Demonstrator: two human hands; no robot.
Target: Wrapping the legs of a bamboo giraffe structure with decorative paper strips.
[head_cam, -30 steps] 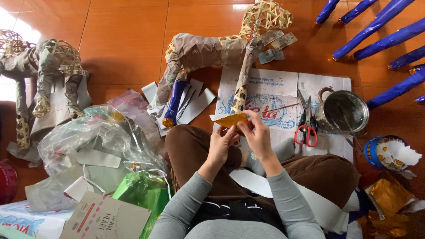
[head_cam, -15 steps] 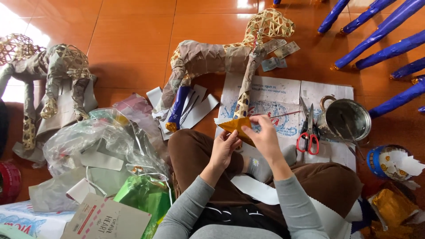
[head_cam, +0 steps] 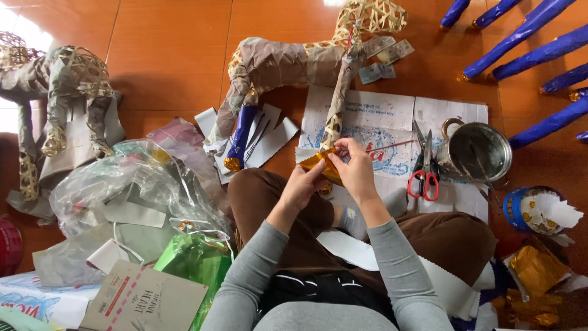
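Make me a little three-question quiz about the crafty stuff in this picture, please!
1. True or false: both hands hold the gold foil piece.
2. What colour are the handles of the scissors?
   A red  B green  C yellow
3. Which thing lies right of the scissors: the metal pot or the woven animal frame?

Key: 1 true, the left hand and right hand both grip it; 2 A; 3 the metal pot.

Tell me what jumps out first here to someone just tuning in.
Both hands, left hand and right hand, pinch a gold foil strip at the centre, against one leg of a paper-wrapped woven animal frame. Red-handled scissors and a metal pot lie right; blue wrapped sticks fan across the top right.
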